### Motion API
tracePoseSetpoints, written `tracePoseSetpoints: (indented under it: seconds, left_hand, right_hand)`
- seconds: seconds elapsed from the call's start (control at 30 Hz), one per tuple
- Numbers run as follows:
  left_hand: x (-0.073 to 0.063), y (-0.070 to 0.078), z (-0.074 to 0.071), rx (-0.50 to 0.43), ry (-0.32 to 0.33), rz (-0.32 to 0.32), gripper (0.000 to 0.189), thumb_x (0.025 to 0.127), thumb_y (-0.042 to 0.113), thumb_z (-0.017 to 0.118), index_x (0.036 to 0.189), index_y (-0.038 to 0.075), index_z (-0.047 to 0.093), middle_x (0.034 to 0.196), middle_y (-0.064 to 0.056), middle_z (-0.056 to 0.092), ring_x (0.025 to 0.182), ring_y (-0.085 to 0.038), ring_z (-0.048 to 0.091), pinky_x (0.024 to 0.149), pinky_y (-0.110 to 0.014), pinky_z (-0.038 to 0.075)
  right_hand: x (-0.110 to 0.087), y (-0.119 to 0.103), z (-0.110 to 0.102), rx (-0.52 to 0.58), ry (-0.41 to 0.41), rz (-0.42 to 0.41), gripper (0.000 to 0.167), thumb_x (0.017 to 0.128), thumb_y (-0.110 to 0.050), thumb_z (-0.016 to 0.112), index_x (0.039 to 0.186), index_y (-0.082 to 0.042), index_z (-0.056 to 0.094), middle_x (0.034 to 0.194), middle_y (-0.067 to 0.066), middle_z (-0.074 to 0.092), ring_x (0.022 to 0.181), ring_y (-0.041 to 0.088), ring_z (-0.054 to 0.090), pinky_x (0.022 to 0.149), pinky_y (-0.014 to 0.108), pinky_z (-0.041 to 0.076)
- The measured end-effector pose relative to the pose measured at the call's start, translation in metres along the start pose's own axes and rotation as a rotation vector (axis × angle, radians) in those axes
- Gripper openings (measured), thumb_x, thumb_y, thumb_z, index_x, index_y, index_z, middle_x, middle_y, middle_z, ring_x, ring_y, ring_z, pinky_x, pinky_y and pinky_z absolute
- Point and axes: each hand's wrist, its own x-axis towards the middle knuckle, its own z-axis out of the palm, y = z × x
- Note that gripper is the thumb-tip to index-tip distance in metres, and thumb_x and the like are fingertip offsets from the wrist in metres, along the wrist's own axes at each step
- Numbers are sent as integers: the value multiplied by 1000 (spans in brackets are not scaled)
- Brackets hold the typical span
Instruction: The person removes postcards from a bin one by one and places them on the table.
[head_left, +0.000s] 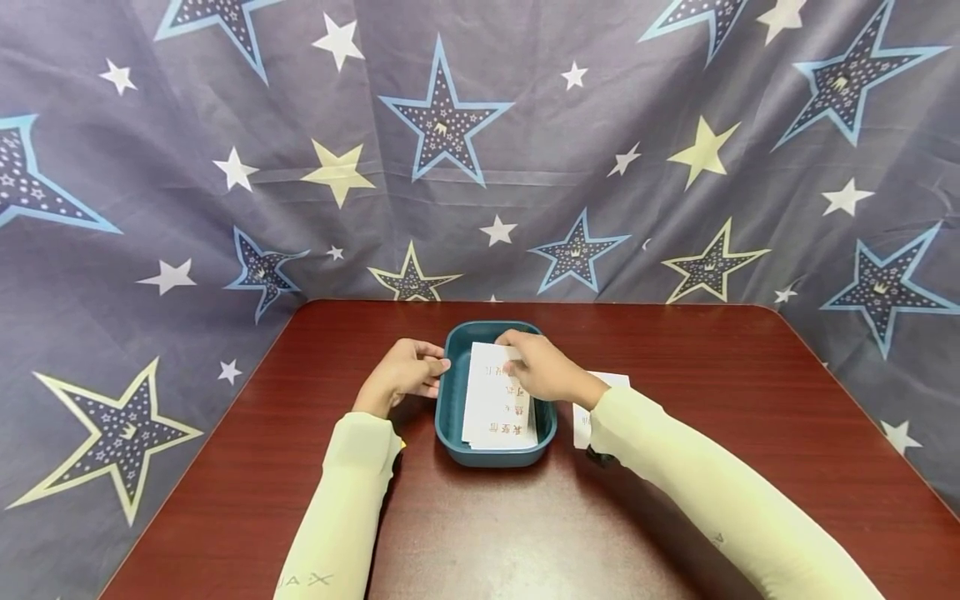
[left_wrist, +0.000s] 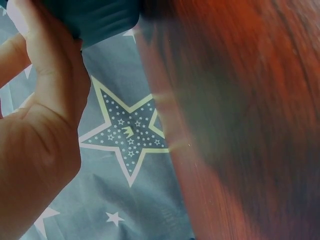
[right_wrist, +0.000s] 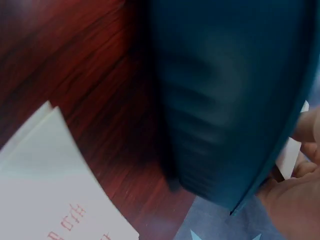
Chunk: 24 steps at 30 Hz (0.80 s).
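Observation:
A dark teal rectangular tray point(head_left: 497, 457) stands on the table with a stack of white paper cards point(head_left: 487, 408) in it, printed with reddish-brown characters. On the tray's left side, my left hand point(head_left: 402, 372) holds the rim, its thumb at the edge and fingers along the outer wall point(left_wrist: 107, 22). My right hand point(head_left: 546, 367) reaches over the right rim and pinches the cards near their upper right edge. In the right wrist view, the tray wall point(right_wrist: 225, 100) hides much of this grip; a white card edge point(right_wrist: 288, 159) shows between the fingers.
More white printed cards point(head_left: 600, 385) lie on the table right of the tray, partly under my right forearm. The reddish-brown wooden table point(head_left: 697, 358) ends at a grey star-patterned cloth point(head_left: 525, 192). Something small and yellow point(head_left: 402, 444) shows beside my left cuff.

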Motion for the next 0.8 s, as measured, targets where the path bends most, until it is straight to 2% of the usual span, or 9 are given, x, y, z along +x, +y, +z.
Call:
tracePoseSetpoints:
  seconds: [0.2,0.33,0.5,0.8]
  left_hand:
    - [-2,0,-2,-18,8,1,41,97,6,67,133,-9,55,98,-17,67,60,-15,65,60,-30,64]
    - [-1,0,-1,-27,-1,11,41,98,5,66,133,-11,53,98,-17,67,59,-14,64,59,-29,63]
    - [1,-2,0,-24,-14,13,42,98,4,64,135,-12,52,106,-23,68,58,-12,62,58,-29,63]
    - [1,-1,0,-15,-11,0,41,98,5,65,134,-11,53,111,-26,68,60,-14,64,59,-29,63]
  right_hand:
    - [4,-3,-16,230,45,102,29,100,-5,60,130,-4,59,118,14,68,94,21,67,85,33,56]
    - [2,0,-28,325,77,157,30,100,-4,60,130,-2,57,116,17,68,88,21,69,79,30,57]
    - [-3,11,-41,366,113,207,30,99,-2,60,129,1,59,114,19,70,87,19,68,77,25,56]
    - [-18,34,-63,405,120,316,28,98,-6,55,126,0,59,109,18,68,85,20,67,74,27,56]
